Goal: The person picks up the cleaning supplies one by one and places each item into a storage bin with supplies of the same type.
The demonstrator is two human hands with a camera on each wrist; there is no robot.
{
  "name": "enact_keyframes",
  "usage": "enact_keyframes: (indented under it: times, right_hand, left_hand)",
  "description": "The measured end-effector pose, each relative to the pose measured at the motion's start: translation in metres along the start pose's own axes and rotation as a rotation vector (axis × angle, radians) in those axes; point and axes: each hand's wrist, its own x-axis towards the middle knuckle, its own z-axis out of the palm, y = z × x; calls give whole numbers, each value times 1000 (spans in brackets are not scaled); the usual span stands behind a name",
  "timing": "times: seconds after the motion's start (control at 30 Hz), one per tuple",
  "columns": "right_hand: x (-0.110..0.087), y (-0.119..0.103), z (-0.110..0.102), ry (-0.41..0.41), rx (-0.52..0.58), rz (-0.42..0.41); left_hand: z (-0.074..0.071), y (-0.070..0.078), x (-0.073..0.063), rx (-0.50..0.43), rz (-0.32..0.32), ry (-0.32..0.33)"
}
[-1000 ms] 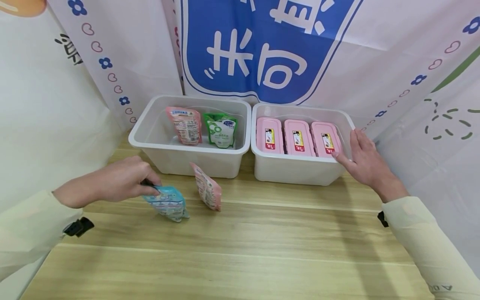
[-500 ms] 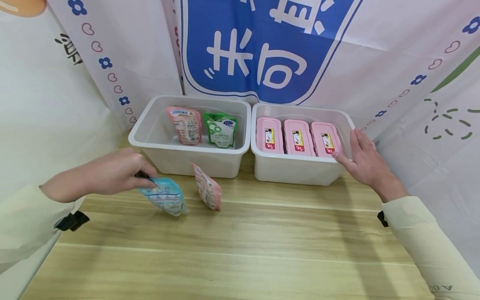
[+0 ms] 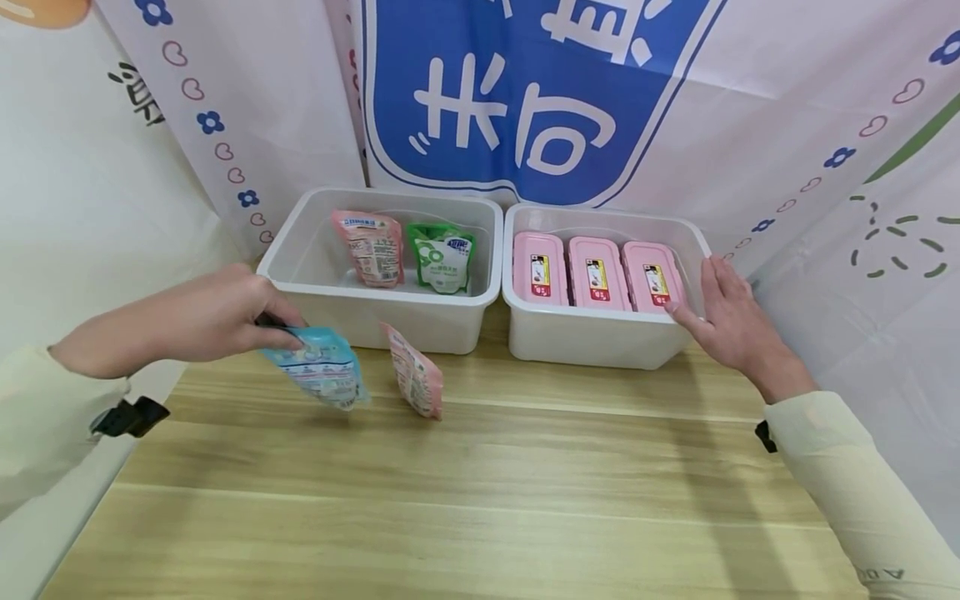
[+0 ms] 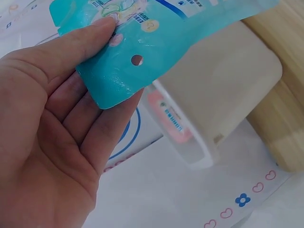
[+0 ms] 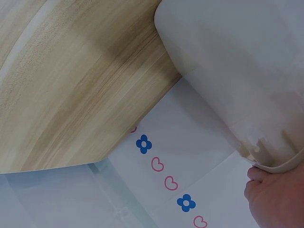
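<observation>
My left hand [image 3: 217, 321] pinches a light-blue pouch [image 3: 318, 367] by its top corner between thumb and fingers. In the left wrist view the thumb lies over the pouch [image 4: 156, 42] beside a punched hole. The pouch hangs tilted over the table, in front of the left bin [image 3: 375, 321]. A pink pouch [image 3: 416, 375] stands on the table just right of it. Inside that bin are another pink pouch [image 3: 372, 250] and a green-and-white pouch [image 3: 442, 260]. My right hand [image 3: 731, 321] rests on the right rim of the right bin [image 3: 585, 337], fingers extended, thumb at the front corner.
Three pink lidded boxes [image 3: 597, 271] stand in a row inside the right bin. Both bins sit side by side at the back of the wooden table [image 3: 480, 500]. Printed curtains [image 3: 285, 92] hang behind and along both sides.
My left hand has lifted the light-blue pouch and carried it up, slightly leftward, toward the left bin. The right hand and the other pouches have stayed in place.
</observation>
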Motion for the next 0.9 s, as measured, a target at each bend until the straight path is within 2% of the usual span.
enact_keyframes:
  times: [0.23, 0.47, 0.73, 0.9]
  right_hand:
    - [0, 0, 0, -2, 5, 2]
    - [1, 0, 1, 7, 11, 0]
    - [1, 0, 0, 3, 3, -2]
    - [0, -1, -1, 8, 4, -7]
  left_hand:
    - [-15, 0, 0, 16, -62, -17]
    - [-29, -3, 0, 62, -124, -7]
    - [-46, -4, 7, 97, -173, 10]
    - [-55, -1, 11, 116, -177, 26]
